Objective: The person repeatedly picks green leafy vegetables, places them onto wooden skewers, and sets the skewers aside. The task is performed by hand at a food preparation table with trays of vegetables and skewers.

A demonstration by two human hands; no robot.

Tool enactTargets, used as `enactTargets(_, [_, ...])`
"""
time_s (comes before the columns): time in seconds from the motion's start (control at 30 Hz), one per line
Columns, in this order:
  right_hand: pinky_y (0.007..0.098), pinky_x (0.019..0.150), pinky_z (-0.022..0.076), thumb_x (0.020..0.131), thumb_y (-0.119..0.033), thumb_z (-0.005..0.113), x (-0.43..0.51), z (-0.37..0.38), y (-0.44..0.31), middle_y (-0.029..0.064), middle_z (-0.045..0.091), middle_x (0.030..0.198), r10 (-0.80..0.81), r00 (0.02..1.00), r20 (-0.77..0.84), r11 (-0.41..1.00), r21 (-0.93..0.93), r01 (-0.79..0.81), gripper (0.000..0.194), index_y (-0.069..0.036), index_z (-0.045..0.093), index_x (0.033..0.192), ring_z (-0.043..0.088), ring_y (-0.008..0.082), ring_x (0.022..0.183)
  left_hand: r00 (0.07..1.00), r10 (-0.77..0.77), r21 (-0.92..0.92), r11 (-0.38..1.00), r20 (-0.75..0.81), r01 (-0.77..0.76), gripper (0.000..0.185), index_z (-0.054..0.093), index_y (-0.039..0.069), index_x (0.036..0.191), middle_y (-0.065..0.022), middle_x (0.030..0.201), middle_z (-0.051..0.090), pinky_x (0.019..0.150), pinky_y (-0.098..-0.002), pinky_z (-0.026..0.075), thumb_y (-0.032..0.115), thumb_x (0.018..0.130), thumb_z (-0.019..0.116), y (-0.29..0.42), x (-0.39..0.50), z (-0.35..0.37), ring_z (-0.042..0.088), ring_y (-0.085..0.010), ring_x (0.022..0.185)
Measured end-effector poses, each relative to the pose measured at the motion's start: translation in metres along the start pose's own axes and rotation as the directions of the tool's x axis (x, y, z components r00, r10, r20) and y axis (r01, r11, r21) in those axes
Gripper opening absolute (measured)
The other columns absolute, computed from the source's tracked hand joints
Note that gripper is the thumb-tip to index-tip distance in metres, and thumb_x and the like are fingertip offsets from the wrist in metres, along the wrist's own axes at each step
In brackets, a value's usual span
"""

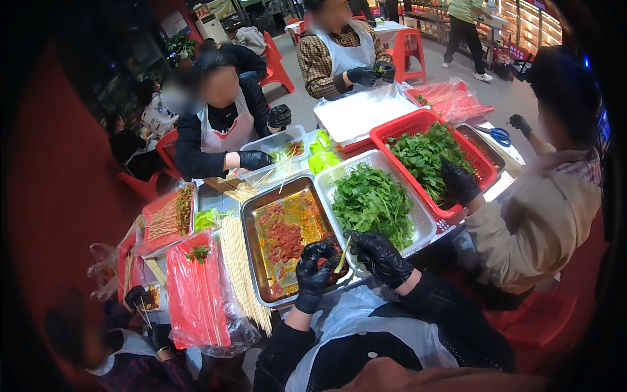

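Observation:
My left hand (316,275), in a black glove, is over the near right corner of a metal tray (248,235). Its thumb and fingers are curled toward each other; whether they pinch anything is unclear. In the tray lie pieces of red marinated meat (284,240) in orange oil. My right hand (384,256), also black-gloved, holds the upper end of a pale green stem (342,257). The stem's lower end hangs close to my left fingertips. Beyond my right hand, leafy cilantro (372,203) fills a white plastic basket (425,230).
Bamboo skewers (240,264) lie left of the tray. Further left are red trays (196,294) in clear plastic holding skewers. A red basket (460,210) of greens stands right, with a co-worker's gloved hand (458,181) in it. Blue-handled scissors (500,136) lie beyond. Other gloved people sit around the table.

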State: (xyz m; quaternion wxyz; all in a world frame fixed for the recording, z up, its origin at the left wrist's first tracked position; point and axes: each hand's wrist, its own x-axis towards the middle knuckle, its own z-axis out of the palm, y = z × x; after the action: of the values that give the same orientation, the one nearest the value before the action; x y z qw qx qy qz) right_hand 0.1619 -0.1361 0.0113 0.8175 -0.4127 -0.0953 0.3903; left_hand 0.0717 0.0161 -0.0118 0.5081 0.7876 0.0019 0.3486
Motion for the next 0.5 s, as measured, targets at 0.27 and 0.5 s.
enactTargets(0.27, [0.0192, 0.062, 0.0433, 0.09, -0.017, 0.059, -0.004, 0.009, 0.02, -0.0003, 0.058, 0.077, 0.076, 0.993, 0.089, 0.975, 0.203, -0.093, 0.018, -0.002, 0.064, 0.1, 0.052, 0.0067, 0.068, 0.969, 0.193, 0.084, 0.98, -0.155, -0.182, 0.017, 0.069, -0.001, 0.088, -0.0124, 0.09, 0.065, 0.076, -0.0324, 0.049, -0.004, 0.071, 0.07, 0.003, -0.008, 0.008, 0.062, -0.0235, 0.085])
enactTargets(0.5, [0.0196, 0.065, 0.0462, 0.091, -0.012, 0.058, -0.005, 0.01, 0.027, 0.0042, 0.064, 0.091, -0.048, 0.995, 0.084, 0.991, 0.131, 0.036, 0.018, 0.0, 0.063, 0.103, 0.058, 0.0075, 0.08, 0.957, -0.159, -0.264, 0.96, -0.242, 0.093, 0.019, 0.066, -0.001, 0.097, -0.01, 0.088, 0.066, 0.075, -0.0289, 0.049, -0.004, 0.079, 0.063, 0.006, -0.012, 0.018, 0.062, -0.0182, 0.082])
